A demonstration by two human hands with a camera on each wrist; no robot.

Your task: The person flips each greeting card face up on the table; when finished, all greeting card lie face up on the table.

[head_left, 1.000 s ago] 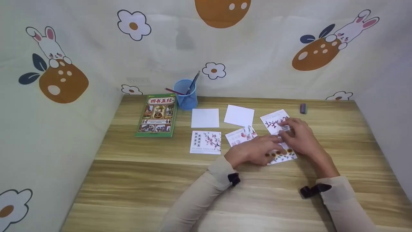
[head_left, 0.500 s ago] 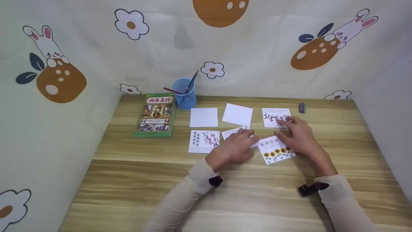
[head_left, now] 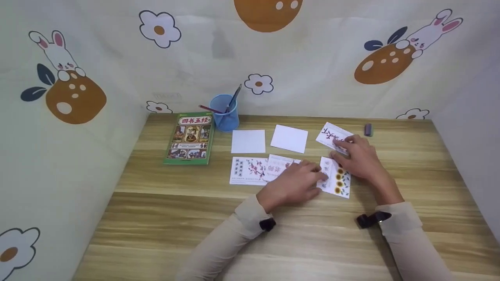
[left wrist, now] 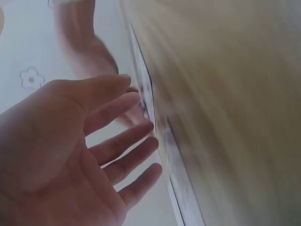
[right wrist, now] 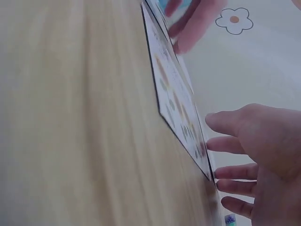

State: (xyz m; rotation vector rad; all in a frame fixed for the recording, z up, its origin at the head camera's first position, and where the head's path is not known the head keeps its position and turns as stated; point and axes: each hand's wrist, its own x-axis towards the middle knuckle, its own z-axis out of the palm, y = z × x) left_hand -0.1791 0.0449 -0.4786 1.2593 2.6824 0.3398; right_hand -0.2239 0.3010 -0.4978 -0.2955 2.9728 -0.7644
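In the head view my left hand (head_left: pixel 295 183) is spread over the table, its fingertips at the left edge of a sunflower card (head_left: pixel 339 180). The left wrist view shows its fingers extended. Partly under that hand lies a pale card with lettering (head_left: pixel 275 168), overlapping the blossom card (head_left: pixel 250 171) to its left. My right hand (head_left: pixel 361 160) reaches forward, its fingertips on a tilted card with dark red lettering (head_left: pixel 332 136). Its thumb is by the sunflower card's top corner. In the right wrist view its fingers are loosely extended.
Two blank white cards (head_left: pixel 248 141) lie in the back row. A green book (head_left: pixel 189 138) and a blue mesh pen cup (head_left: pixel 227 119) stand at the back left. A small dark eraser-like block (head_left: pixel 368 130) lies at the back right, near the patterned wall cloth (head_left: pixel 312 70).
The sunflower card has turned about a quarter turn. The back right card has tilted. The pale lettered card has slid left onto the blossom card. My left hand went left, then slightly right.
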